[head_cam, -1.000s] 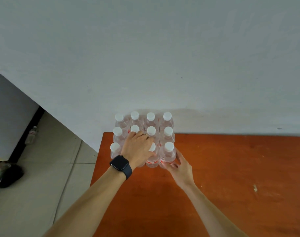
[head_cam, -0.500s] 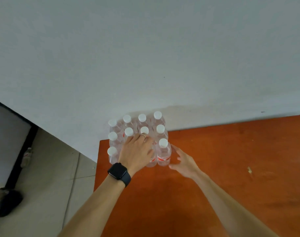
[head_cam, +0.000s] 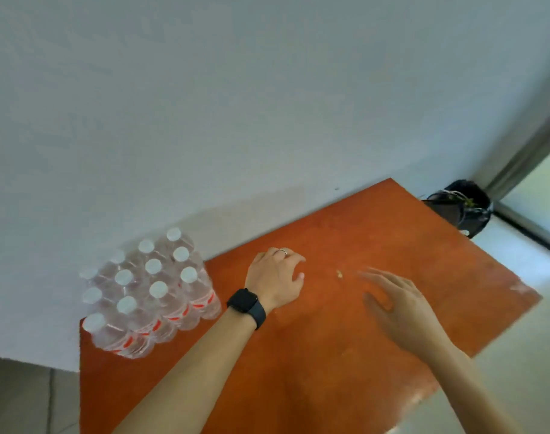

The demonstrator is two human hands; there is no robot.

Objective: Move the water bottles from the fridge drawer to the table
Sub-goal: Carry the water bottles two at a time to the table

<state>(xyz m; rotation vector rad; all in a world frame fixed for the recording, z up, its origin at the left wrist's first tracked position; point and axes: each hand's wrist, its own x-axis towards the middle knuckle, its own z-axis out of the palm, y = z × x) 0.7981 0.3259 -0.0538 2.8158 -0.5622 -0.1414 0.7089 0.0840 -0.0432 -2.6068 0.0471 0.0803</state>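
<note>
Several clear water bottles [head_cam: 148, 296] with white caps and red labels stand packed in a tight block at the far left corner of the orange table [head_cam: 330, 355], against the wall. My left hand [head_cam: 275, 278], with a black watch on the wrist and a ring, hovers over the table to the right of the bottles, fingers loosely curled and holding nothing. My right hand [head_cam: 398, 308] is further right above the table, fingers spread, blurred by motion, and holds nothing. The fridge drawer is out of view.
A pale wall runs along the table's far edge. A black bin [head_cam: 461, 208] with a plant stands on the floor beyond the table's far right corner, beside a doorway frame [head_cam: 524, 145]. Tiled floor [head_cam: 23, 399] shows at the lower left.
Both hands have let go of the bottle block and swung right, away from it. The view has turned right, so the bottles now sit at the left.
</note>
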